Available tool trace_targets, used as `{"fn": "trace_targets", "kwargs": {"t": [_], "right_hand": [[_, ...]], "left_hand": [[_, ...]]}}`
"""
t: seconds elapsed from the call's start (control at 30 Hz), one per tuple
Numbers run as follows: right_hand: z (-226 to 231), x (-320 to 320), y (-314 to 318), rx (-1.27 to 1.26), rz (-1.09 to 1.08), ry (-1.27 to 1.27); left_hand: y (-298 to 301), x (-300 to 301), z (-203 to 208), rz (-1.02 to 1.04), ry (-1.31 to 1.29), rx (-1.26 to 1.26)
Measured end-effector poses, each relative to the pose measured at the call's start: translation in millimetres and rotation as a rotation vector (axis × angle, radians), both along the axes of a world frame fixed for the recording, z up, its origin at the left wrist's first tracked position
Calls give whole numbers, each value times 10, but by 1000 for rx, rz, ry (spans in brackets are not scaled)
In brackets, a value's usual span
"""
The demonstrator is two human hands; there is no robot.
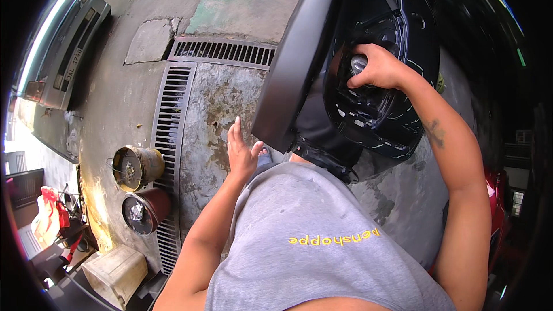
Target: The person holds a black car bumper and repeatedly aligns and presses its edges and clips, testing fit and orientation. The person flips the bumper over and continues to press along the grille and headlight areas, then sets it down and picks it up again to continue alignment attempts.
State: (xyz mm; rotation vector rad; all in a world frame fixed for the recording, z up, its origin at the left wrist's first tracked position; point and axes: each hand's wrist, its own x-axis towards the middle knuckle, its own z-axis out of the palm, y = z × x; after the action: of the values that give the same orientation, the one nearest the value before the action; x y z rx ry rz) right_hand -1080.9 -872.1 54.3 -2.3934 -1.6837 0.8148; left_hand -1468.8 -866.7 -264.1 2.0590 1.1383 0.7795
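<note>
My right hand (380,68) reaches into a recess in a glossy black vehicle body (397,116). Its thumb and fingers curve around a round, clear-faced lamp (358,64); the lamp's far side is hidden in the dark recess. To the left of this stands a long matte dark-grey panel (288,63), beside the recess. My left hand (242,152) hangs in the air left of the panel's near end. Its fingers are stretched out and nothing is in it.
Metal drain grates (224,52) cross the worn concrete floor. Two dirty round buckets (137,168) and a pale square bin (118,270) stand at the left. A parked grey vehicle (72,52) is at the far left, and something red (496,201) shows at the right.
</note>
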Motion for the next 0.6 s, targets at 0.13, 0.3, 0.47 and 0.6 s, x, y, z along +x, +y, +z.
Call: {"fn": "trace_targets", "kwargs": {"t": [0.13, 0.3, 0.47, 0.6], "right_hand": [[-101, 7, -41, -10, 23, -65], [-532, 361, -252, -74, 80, -108], [-1076, 738, -705, -124, 83, -265], [-1356, 793, -937, -223, 24, -330]], "left_hand": [[-129, -637, -332, 159, 302, -248], [-89, -1378, -613, 244, 461, -381], [-179, -1818, -812, 266, 481, -467], [-238, -1894, -890, 229, 514, -556]]}}
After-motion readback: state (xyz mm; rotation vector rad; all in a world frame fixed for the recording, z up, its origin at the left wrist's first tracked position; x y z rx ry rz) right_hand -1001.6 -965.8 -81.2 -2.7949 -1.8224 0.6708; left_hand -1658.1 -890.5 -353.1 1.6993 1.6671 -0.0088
